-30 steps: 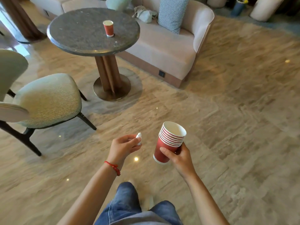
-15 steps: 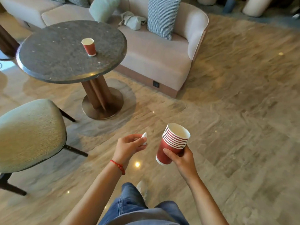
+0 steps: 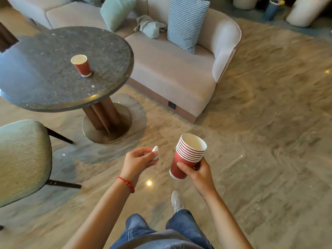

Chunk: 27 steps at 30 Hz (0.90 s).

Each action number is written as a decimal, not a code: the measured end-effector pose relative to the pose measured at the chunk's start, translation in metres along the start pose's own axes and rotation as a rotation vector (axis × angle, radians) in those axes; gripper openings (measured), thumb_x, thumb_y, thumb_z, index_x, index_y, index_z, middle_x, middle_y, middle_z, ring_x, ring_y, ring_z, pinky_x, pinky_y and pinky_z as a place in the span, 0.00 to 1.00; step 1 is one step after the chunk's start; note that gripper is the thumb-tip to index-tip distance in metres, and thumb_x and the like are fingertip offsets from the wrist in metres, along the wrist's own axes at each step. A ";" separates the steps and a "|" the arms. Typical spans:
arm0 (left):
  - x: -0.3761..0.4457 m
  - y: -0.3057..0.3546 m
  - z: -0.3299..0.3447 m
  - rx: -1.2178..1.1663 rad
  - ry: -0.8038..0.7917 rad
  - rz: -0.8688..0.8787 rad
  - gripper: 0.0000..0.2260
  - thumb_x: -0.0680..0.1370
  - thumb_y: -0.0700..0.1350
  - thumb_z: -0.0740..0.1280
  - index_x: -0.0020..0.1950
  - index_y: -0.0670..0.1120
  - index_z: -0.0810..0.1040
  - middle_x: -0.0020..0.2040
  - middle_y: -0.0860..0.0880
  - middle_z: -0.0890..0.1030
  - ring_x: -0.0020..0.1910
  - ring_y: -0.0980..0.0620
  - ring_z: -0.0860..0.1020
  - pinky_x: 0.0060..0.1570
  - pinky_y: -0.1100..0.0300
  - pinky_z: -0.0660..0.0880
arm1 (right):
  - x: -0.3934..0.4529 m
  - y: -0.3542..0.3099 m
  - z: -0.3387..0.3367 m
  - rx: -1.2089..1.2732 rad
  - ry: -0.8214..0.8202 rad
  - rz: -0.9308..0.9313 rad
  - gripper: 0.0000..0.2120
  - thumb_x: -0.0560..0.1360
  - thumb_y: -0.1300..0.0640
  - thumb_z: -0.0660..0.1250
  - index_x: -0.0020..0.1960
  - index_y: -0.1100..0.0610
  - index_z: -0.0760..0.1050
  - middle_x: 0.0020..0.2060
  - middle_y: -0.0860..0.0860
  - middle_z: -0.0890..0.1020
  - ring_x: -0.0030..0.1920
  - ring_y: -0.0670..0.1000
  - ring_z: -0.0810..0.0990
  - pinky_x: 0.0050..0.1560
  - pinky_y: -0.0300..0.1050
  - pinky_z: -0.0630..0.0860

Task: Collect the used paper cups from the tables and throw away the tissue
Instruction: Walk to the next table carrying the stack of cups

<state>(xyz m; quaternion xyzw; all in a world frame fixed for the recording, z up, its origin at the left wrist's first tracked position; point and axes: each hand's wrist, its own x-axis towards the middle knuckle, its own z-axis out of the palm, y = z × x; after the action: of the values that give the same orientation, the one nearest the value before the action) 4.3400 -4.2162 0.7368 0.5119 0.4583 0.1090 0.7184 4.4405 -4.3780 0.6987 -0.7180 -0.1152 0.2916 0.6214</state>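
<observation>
My right hand [image 3: 198, 174] grips a stack of several nested red paper cups [image 3: 186, 155], tilted with the white inside showing. My left hand [image 3: 138, 161] pinches a small crumpled white tissue [image 3: 155, 151] between thumb and fingers, just left of the stack. One more red paper cup [image 3: 81, 65] stands upright on the round dark stone table [image 3: 45, 90] at the upper left, well away from both hands.
A beige sofa [image 3: 172, 74] with a checked cushion [image 3: 186, 24] and a pale green cushion [image 3: 115, 12] stands behind the table. A green upholstered chair [image 3: 23, 159] is at the left. Marble floor stretches to the right. Pots stand at the top right.
I have walked closer to the round table; it and its cup look nearer and larger. The chair slid toward the left edge. Both hands keep their holds.
</observation>
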 end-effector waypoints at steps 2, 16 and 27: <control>0.014 0.011 0.015 -0.045 0.050 0.005 0.03 0.72 0.40 0.71 0.43 0.41 0.81 0.40 0.43 0.81 0.38 0.51 0.81 0.39 0.63 0.80 | 0.034 -0.013 -0.012 -0.023 -0.057 -0.016 0.28 0.57 0.48 0.78 0.55 0.53 0.75 0.48 0.47 0.83 0.48 0.43 0.82 0.46 0.34 0.76; 0.080 0.058 -0.005 -0.324 0.413 0.063 0.01 0.71 0.38 0.71 0.42 0.42 0.81 0.37 0.44 0.82 0.37 0.52 0.82 0.37 0.65 0.79 | 0.190 -0.065 0.050 -0.172 -0.483 -0.044 0.26 0.63 0.59 0.78 0.59 0.57 0.74 0.51 0.50 0.82 0.50 0.46 0.81 0.48 0.38 0.77; 0.193 0.127 -0.110 -0.406 0.521 0.156 0.01 0.71 0.39 0.71 0.42 0.43 0.81 0.37 0.45 0.83 0.37 0.53 0.82 0.38 0.65 0.79 | 0.302 -0.106 0.208 -0.216 -0.642 -0.109 0.20 0.65 0.62 0.76 0.52 0.48 0.74 0.47 0.44 0.82 0.47 0.39 0.81 0.45 0.34 0.77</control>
<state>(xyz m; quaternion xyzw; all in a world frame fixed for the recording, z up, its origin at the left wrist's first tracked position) 4.4020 -3.9683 0.7312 0.3469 0.5548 0.3798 0.6539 4.5865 -4.0255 0.7053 -0.6438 -0.3734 0.4553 0.4886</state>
